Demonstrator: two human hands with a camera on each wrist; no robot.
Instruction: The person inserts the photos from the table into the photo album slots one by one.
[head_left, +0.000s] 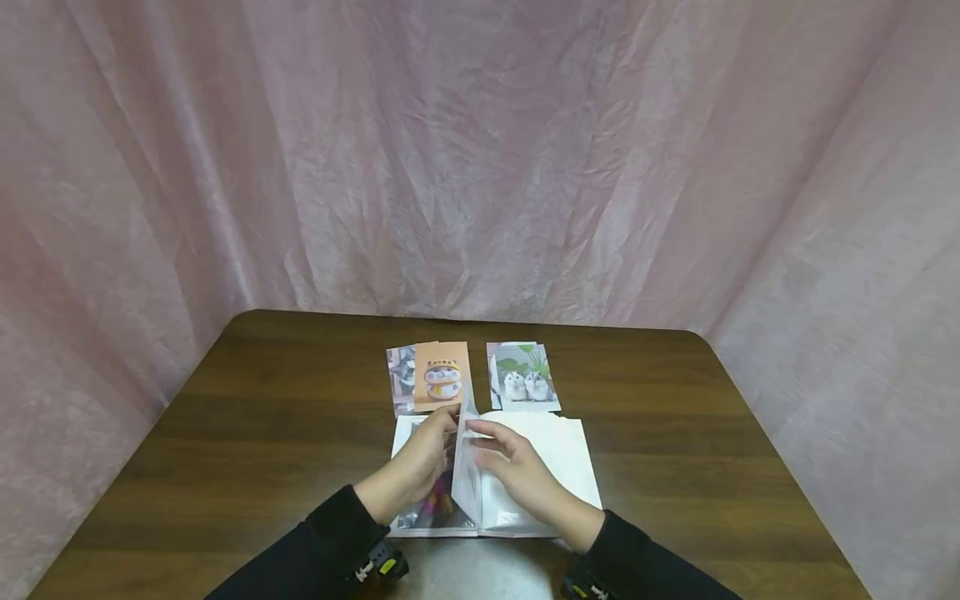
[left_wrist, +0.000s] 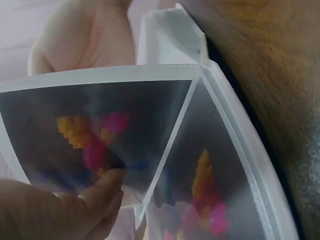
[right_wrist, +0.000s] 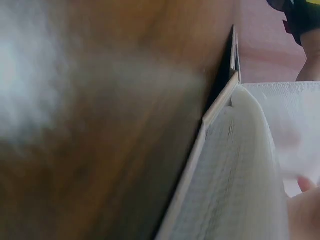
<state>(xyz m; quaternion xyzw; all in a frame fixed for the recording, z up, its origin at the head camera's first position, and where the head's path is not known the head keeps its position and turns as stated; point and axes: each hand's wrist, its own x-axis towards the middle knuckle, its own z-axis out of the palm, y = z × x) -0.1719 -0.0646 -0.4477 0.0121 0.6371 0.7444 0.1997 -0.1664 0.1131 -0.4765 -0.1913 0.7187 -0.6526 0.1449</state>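
Observation:
A photo album [head_left: 577, 475] lies spread on the table, with one clear-sleeved page [head_left: 467, 475] standing upright at its middle. My left hand [head_left: 420, 458] is at the left of this page, its fingers pinching near the top edge. From the right, my right hand [head_left: 517, 471] reaches to the page's pale side, fingers extended and touching it near the top. In the left wrist view the raised page [left_wrist: 150, 110] shows a dark, glossy face with orange and pink patches. Its pale side hides the right fingertips there.
Behind the album lie two small groups of picture cards: an orange cartoon card [head_left: 442, 375] over a grey one [head_left: 401, 375], and a card with two white hamsters [head_left: 527, 379] atop others. Pink curtains [head_left: 480, 167] hang beyond the brown wooden table [head_left: 675, 433].

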